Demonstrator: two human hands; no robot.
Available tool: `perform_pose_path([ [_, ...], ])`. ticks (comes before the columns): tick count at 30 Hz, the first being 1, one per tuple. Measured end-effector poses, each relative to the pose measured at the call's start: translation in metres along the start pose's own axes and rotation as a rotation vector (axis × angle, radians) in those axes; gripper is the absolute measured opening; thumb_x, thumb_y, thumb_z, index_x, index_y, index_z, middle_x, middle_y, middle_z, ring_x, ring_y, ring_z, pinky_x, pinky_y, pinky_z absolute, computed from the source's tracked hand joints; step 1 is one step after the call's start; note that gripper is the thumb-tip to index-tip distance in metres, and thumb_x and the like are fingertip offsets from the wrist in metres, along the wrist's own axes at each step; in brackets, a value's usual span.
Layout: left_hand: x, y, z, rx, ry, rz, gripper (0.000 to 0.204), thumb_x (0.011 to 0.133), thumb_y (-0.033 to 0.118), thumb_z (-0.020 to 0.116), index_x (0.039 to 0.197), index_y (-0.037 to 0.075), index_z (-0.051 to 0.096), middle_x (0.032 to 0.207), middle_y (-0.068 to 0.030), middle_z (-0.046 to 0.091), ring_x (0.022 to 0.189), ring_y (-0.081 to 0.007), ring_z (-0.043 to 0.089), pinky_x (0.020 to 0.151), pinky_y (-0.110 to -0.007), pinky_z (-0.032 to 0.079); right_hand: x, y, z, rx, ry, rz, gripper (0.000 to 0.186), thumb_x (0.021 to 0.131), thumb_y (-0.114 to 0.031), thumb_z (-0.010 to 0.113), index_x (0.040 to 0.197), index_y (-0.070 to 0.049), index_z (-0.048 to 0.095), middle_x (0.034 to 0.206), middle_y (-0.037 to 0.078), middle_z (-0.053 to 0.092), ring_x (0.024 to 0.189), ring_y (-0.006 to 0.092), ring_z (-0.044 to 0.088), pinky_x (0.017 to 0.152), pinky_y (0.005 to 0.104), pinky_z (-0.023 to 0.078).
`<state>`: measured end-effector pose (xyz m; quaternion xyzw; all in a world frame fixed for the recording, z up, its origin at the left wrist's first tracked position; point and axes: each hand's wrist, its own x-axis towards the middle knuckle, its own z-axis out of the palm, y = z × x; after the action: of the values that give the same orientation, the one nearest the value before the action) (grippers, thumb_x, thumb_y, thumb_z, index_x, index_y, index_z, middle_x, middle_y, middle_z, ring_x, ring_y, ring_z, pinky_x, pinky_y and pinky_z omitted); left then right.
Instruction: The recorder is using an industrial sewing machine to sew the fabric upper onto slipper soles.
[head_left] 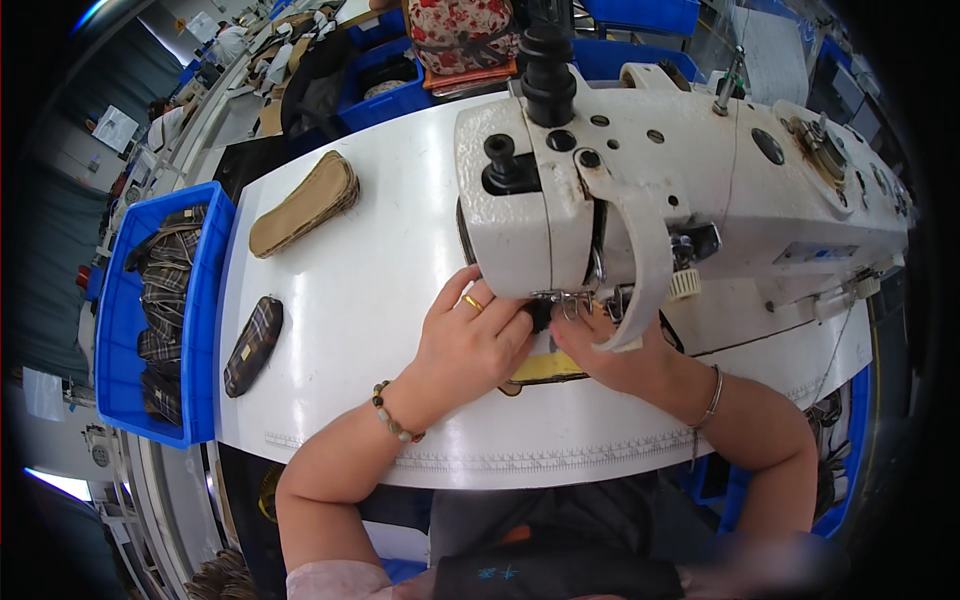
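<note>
A white sewing machine (520, 230) stands over the right half of the table, and both my hands meet under its head, at the presser foot. My left hand (475, 335), with a gold ring, has its fingers bent against a dark fabric piece (541, 316) beside the needle area. From the other side, my right hand (625, 360) closes its fingers on the same work, its fingertips partly hidden by machine parts. Below them lies a yellow, dark-edged, sole-shaped piece (548, 367). How it joins the dark fabric cannot be made out.
A stack of tan insole-shaped pieces (305, 205) rests on the white table (340, 300), with a plaid slipper upper (254, 346) nearer me. Along the left edge, a blue crate (205, 330) holds several plaid pieces. A printed ruler (520, 460) follows the front edge.
</note>
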<state>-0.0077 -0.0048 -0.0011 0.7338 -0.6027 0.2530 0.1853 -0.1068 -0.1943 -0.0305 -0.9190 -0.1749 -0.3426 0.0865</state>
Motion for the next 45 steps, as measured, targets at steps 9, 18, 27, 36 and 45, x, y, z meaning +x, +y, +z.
perform_pose_path([
  [9, 0.01, -0.004, -0.016, -0.317, -0.369, -0.273, 0.016, 0.074, 0.015, 0.077, 0.08, 0.008, 0.064, 0.094, -0.0055, 0.067, 0.092, -0.0252, 0.065, 0.089, -0.04, 0.054, -0.004, 0.003, 0.0, 0.107, -0.048, 0.012, 0.008, 0.081, -0.011, 0.065, 0.084, -0.01, 0.058, 0.068, 0.0, 0.058, 0.054, 0.0183, 0.061, 0.044, 0.0333, 0.046],
  [18, 0.003, -0.013, -0.001, -0.322, -0.24, -0.3, 0.021, 0.08, 0.022, 0.077, 0.098, 0.013, 0.077, 0.098, -0.0041, 0.068, 0.101, -0.0256, 0.061, 0.09, -0.04, 0.044, -0.003, 0.002, -0.004, -0.042, -0.179, -0.096, 0.015, 0.083, -0.011, 0.064, 0.098, -0.008, 0.064, 0.075, -0.001, 0.063, 0.061, 0.018, 0.065, 0.047, 0.0326, 0.047],
  [27, 0.001, -0.013, 0.005, -0.396, -0.329, -0.382, 0.027, 0.077, 0.024, 0.08, 0.102, 0.018, 0.078, 0.102, -0.0033, 0.071, 0.103, -0.0266, 0.061, 0.099, -0.045, 0.039, -0.015, -0.016, -0.021, -0.105, -0.287, -0.156, 0.037, 0.074, -0.009, 0.067, 0.109, 0.0, 0.071, 0.068, 0.004, 0.062, 0.057, 0.0189, 0.062, 0.046, 0.0323, 0.046],
  [36, -0.013, -0.025, 0.029, -0.649, -0.247, -0.485, 0.02, 0.082, 0.025, 0.079, 0.1, 0.018, 0.078, 0.101, -0.0003, 0.073, 0.104, -0.0247, 0.061, 0.103, -0.045, 0.034, -0.021, -0.014, -0.013, -0.093, -0.239, -0.137, 0.044, 0.07, -0.012, 0.067, 0.112, 0.001, 0.072, 0.056, 0.001, 0.055, 0.052, 0.018, 0.058, 0.045, 0.0332, 0.045],
  [45, -0.01, -0.025, 0.032, -0.786, -0.285, -0.694, 0.025, 0.08, 0.027, 0.082, 0.102, 0.016, 0.077, 0.101, -0.0011, 0.073, 0.104, -0.0253, 0.061, 0.097, -0.044, 0.034, -0.023, -0.014, -0.008, 0.009, -0.382, -0.02, 0.048, 0.077, -0.013, 0.067, 0.123, -0.002, 0.064, 0.059, 0.004, 0.056, 0.054, 0.0223, 0.062, 0.045, 0.0368, 0.046],
])
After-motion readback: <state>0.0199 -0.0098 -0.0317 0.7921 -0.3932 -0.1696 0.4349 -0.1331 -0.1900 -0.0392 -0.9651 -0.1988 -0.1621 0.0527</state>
